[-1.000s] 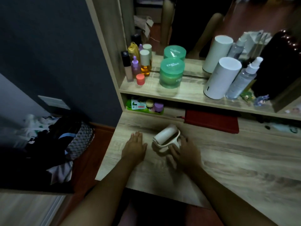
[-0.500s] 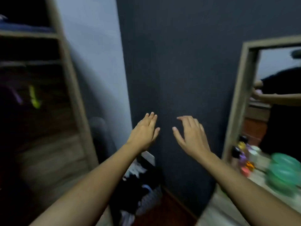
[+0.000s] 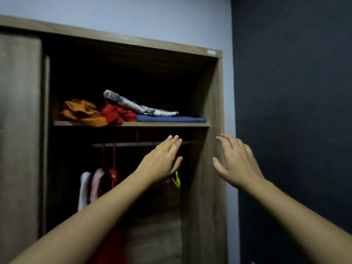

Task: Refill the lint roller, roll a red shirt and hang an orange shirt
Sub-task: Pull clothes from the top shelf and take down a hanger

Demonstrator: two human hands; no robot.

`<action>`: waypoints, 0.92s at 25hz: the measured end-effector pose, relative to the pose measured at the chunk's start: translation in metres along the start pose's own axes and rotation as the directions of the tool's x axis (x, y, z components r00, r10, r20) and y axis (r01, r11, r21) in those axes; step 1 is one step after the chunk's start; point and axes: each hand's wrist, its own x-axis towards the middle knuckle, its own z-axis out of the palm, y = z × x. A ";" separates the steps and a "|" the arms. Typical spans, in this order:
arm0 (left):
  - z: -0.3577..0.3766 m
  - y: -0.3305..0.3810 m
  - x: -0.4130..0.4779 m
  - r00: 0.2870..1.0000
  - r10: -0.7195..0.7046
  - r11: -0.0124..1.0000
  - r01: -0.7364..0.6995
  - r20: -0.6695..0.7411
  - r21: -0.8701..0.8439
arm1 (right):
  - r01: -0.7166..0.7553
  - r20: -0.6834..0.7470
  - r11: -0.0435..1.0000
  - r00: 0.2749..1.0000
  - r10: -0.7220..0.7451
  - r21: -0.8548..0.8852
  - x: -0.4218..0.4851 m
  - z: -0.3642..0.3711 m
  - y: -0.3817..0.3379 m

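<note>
reaching left hand (image 3: 162, 161): is held up empty before the rail (image 3: 123, 144), fingers straight.
right hand (image 3: 238, 162): is held empty, fingers loosely spread, by the wardrobe side (image 3: 211, 111).
orange shirt (image 3: 83, 113): is crumpled at the shelf's (image 3: 131, 123) left.
red shirt (image 3: 118, 115): is bunched just beside it.

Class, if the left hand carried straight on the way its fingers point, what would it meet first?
Probably the clothes rail, close ahead of the left hand and below the shelf; depth is unclear.
</note>
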 end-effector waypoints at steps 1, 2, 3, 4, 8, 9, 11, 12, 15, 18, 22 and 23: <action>-0.011 -0.022 -0.007 1.000 0.001 1.000 -0.001 -0.014 0.027 | 0.032 0.002 0.999 0.999 -0.032 0.007 0.011 0.006 -0.016; -0.021 -0.042 -0.013 1.000 -0.004 0.999 0.006 -0.028 0.051 | 0.064 0.006 0.998 0.998 -0.064 0.008 0.020 0.013 -0.031; -0.030 -0.060 -0.018 0.999 -0.010 0.997 0.013 -0.041 0.073 | 0.096 0.010 0.995 0.995 -0.096 -0.001 0.030 0.020 -0.045; -0.038 -0.075 -0.022 0.999 -0.009 0.996 0.013 -0.051 0.094 | 0.125 0.019 0.992 0.992 -0.124 -0.019 0.038 0.025 -0.056; -0.060 -0.127 -0.018 0.993 -0.034 0.987 0.050 -0.109 0.151 | 0.188 -0.004 0.978 0.982 -0.189 -0.094 0.081 0.046 -0.087; -0.063 -0.140 -0.012 0.991 -0.041 0.987 0.060 -0.128 0.152 | 0.199 -0.022 0.974 0.979 -0.202 -0.109 0.094 0.051 -0.091; -0.066 -0.160 -0.002 0.985 -0.062 0.984 0.087 -0.163 0.154 | 0.214 -0.045 0.968 0.974 -0.221 -0.129 0.116 0.064 -0.097; -0.065 -0.168 0.004 0.980 -0.069 0.982 0.099 -0.185 0.161 | 0.221 -0.056 0.966 0.972 -0.230 -0.137 0.125 0.073 -0.098; -0.057 -0.189 0.023 0.972 -0.061 0.972 0.109 -0.225 0.207 | 0.235 -0.097 0.964 0.964 -0.248 -0.124 0.150 0.096 -0.099; -0.046 -0.211 0.056 0.974 -0.039 0.960 0.099 -0.225 0.261 | 0.252 -0.141 0.957 0.952 -0.271 -0.144 0.187 0.115 -0.094; -0.038 -0.234 0.108 0.995 -0.070 0.944 0.091 -0.075 0.318 | 0.293 -0.131 0.945 0.941 -0.312 -0.142 0.244 0.128 -0.085; -0.036 -0.240 0.120 0.993 -0.114 0.923 0.102 0.012 0.371 | 0.311 -0.113 0.940 0.938 -0.328 -0.144 0.257 0.131 -0.084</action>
